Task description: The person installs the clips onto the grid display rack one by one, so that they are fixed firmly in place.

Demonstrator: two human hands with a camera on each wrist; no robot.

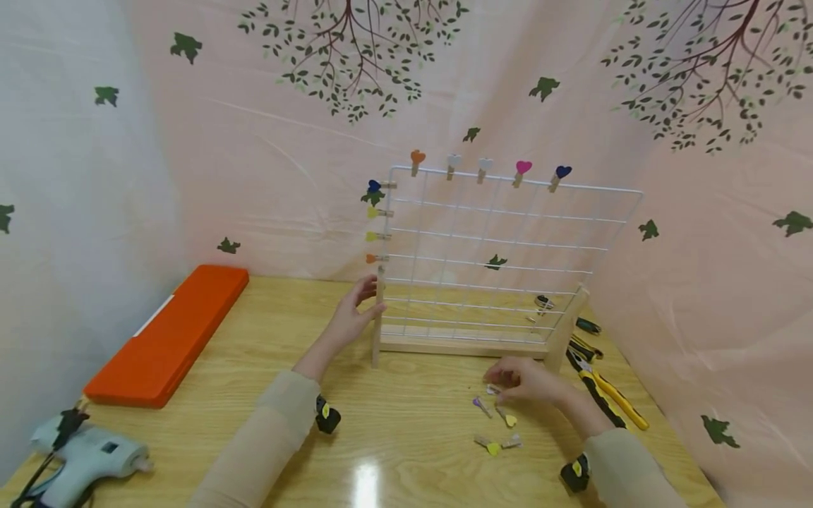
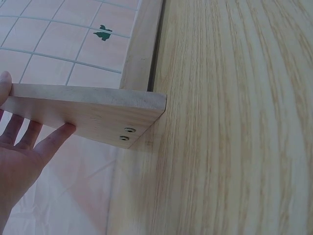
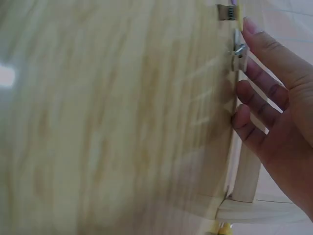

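A white wire grid rack [image 1: 489,247] stands in a wooden frame, with several heart-topped mini clothespins, such as the pink one [image 1: 523,168], along its top and left edges. My left hand [image 1: 348,316] holds the rack's left wooden side post [image 2: 88,105]; in the left wrist view, fingers lie on its outer face and one reaches its edge. My right hand [image 1: 524,381] hovers low over loose clothespins near the rack's right foot. Its fingers are loosely bent beside a small clothespin [image 3: 239,58], not closed on it. A yellow-heart clothespin [image 1: 492,448] and a purple one [image 1: 478,403] lie nearby.
Yellow-handled pliers [image 1: 610,395] and other small tools lie at the right, beside and behind the rack. An orange case [image 1: 171,331] rests at the left, a glue gun [image 1: 89,448] with its cord in front of it. Fabric walls [image 1: 381,141] with leaf prints surround the table.
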